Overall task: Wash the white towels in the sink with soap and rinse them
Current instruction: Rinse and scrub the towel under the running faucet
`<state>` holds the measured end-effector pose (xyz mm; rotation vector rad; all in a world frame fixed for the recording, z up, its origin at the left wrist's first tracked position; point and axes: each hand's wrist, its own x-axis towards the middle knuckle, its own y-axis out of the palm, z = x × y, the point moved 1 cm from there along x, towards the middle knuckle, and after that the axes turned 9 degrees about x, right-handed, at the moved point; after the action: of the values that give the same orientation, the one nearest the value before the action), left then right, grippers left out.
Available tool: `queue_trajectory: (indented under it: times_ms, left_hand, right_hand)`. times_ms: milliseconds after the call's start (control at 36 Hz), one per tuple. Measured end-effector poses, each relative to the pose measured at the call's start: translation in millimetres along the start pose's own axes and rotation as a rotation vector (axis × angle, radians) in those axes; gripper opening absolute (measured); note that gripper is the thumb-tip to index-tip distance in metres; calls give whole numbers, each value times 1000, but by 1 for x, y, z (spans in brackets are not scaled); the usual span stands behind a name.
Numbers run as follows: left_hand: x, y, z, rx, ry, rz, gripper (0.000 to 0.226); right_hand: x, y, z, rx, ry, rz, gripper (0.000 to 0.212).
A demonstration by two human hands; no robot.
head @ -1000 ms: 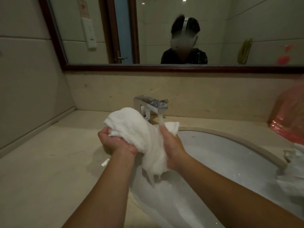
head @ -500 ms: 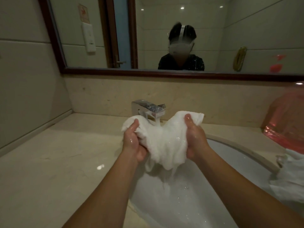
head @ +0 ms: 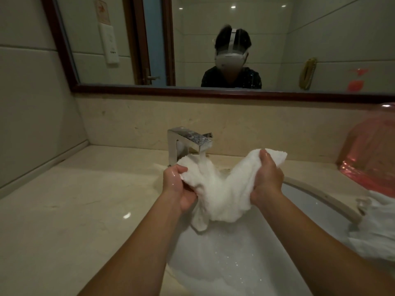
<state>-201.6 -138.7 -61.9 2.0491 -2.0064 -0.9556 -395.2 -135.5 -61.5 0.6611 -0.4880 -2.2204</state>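
Note:
I hold a wet white towel [head: 222, 195] stretched between both hands above the white sink [head: 316, 199]. My left hand [head: 177, 189] grips its left end and my right hand [head: 267, 182] grips its right end. The towel's middle sags under the stream from the chrome faucet [head: 188, 142], and a corner hangs down towards the basin. Foamy water covers the bottom of the sink. Another white towel [head: 376, 229] lies over the sink's right rim.
A beige stone counter [head: 74, 206] surrounds the sink, with a wall at the left. A pink translucent plastic basin [head: 372, 150] stands at the right back. A framed mirror [head: 213, 39] hangs above the backsplash and shows a person wearing a headset.
My hands have moved apart and to the right, and the bunched towel has spread out between them under the faucet's stream.

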Motion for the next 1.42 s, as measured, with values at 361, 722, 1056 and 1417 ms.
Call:
queue_trajectory:
  times_ms: [361, 722, 1056, 1417]
  left_hand:
    - [1, 4, 3, 0, 30, 142, 50]
    - [11, 0, 12, 240, 61, -15, 20]
    - [6, 4, 4, 291, 208, -141, 37]
    - [12, 3, 9, 198, 90, -37, 47]
  right_hand:
    - [-7, 3, -3, -99, 15, 56, 38]
    - [-13, 9, -20, -170, -21, 217, 45]
    - [-1, -1, -30, -243, 110, 87, 63]
    - [-14, 8, -14, 86, 157, 483, 78]
